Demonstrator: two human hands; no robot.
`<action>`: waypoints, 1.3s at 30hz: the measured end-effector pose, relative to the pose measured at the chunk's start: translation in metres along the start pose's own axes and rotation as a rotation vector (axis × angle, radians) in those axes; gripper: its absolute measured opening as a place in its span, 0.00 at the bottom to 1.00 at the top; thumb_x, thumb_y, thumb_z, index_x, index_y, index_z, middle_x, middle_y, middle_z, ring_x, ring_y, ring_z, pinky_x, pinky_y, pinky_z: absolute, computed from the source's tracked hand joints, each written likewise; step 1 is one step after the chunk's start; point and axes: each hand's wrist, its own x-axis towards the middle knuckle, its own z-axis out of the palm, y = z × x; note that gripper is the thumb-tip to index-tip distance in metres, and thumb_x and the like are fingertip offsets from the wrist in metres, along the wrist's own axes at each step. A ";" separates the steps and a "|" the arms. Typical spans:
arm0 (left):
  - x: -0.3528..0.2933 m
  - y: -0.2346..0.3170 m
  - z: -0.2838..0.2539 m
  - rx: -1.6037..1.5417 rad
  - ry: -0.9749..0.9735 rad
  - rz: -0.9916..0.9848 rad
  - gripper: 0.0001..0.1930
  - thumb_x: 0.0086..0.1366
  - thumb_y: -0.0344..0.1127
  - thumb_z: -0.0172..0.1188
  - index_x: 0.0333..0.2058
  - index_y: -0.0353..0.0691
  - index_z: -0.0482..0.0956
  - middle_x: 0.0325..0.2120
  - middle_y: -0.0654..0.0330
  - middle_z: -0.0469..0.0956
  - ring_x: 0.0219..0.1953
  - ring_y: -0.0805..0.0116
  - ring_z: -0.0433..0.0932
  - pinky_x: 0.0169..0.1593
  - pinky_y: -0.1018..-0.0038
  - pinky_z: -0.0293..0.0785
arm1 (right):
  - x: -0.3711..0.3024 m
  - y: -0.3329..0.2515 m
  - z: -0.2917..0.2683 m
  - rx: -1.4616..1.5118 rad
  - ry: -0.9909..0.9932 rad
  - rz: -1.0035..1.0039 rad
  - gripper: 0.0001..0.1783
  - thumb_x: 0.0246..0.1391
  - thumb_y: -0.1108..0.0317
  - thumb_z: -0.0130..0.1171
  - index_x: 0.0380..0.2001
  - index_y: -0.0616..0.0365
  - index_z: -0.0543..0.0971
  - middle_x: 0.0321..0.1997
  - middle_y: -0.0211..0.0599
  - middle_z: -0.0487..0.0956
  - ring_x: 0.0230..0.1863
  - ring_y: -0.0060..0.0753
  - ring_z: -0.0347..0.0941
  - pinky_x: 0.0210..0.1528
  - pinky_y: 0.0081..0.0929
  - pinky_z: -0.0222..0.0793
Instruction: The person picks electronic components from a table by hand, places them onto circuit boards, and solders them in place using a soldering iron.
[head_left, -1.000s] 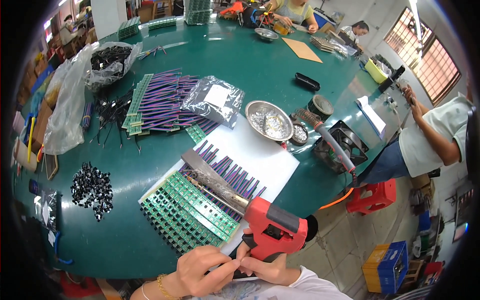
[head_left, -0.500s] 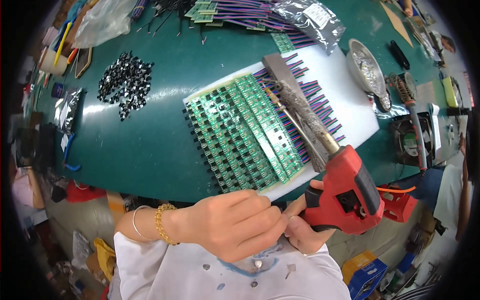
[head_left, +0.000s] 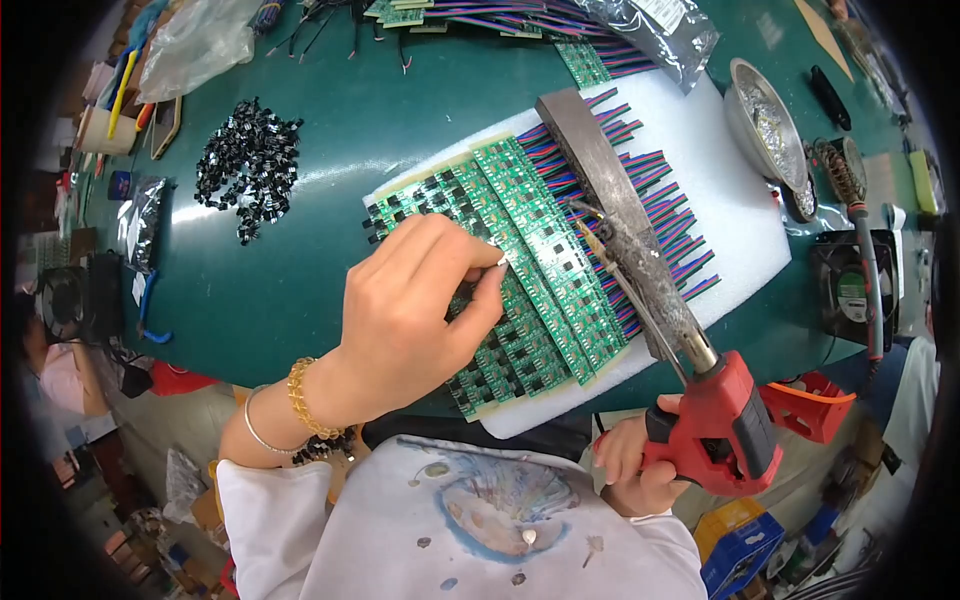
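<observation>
My left hand [head_left: 415,305] is over the green circuit boards [head_left: 575,300], thumb and forefinger pinched together; what they hold, if anything, is too small to name. It hides part of the boards, which lie side by side in a slanted block with rows of small black parts. Low on the right, my right hand [head_left: 637,465] grips a red and black soldering gun [head_left: 712,425]. The gun's long metal barrel points up and left, its tip just right of the boards. A grey metal bar [head_left: 600,165] lies across the striped wires [head_left: 650,190] beside the boards.
A white foam sheet [head_left: 745,230] lies under the boards. Small black parts [head_left: 248,165] are heaped on the green table [head_left: 290,310]. At right stand a metal bowl [head_left: 768,125], a soldering iron in a coil holder [head_left: 840,175] and a small fan [head_left: 845,285]. Plastic bags [head_left: 195,50] lie at the back.
My left hand has left my right hand and moved up and left over the boards. The soldering gun has shifted right and down, still in my right hand.
</observation>
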 end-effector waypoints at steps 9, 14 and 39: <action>-0.001 -0.004 0.000 0.030 -0.009 0.015 0.09 0.45 0.19 0.63 0.25 0.35 0.74 0.20 0.60 0.71 0.22 0.64 0.72 0.23 0.72 0.68 | -0.005 -0.003 -0.010 -0.149 -0.036 0.071 0.38 0.53 0.45 0.60 0.50 0.68 0.62 0.12 0.27 0.66 0.11 0.26 0.65 0.18 0.27 0.66; -0.002 -0.003 -0.003 0.030 -0.005 0.007 0.09 0.45 0.19 0.63 0.26 0.35 0.74 0.20 0.60 0.71 0.22 0.64 0.71 0.24 0.72 0.68 | -0.007 -0.007 -0.009 -0.117 -0.040 0.142 0.37 0.52 0.44 0.61 0.49 0.67 0.64 0.13 0.27 0.66 0.12 0.26 0.65 0.19 0.28 0.66; 0.002 0.001 -0.011 0.071 -0.100 -0.035 0.10 0.46 0.17 0.64 0.28 0.34 0.76 0.21 0.59 0.74 0.22 0.68 0.73 0.23 0.77 0.68 | -0.017 -0.014 -0.018 -0.037 -0.066 0.238 0.40 0.52 0.41 0.59 0.53 0.64 0.61 0.12 0.25 0.67 0.11 0.25 0.66 0.16 0.24 0.64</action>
